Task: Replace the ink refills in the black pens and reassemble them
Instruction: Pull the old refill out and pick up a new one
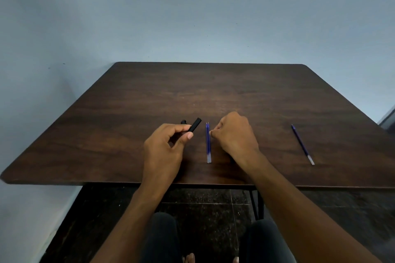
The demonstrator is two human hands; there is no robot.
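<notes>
On table [132, 100], left grip [166, 145] pinches black pen [195, 125], angled up-right.

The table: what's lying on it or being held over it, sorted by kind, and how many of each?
Blue ink refills: 3, a pair lying side by side between the hands and a lone one to the right.
Black pen parts: 2, a barrel piece held in the left hand and a small piece behind it.
Total: 5 on the wooden table.

Bare table [213, 92] beyond hands; refills [208, 145] between, another refill [302, 144] rightward.
</notes>
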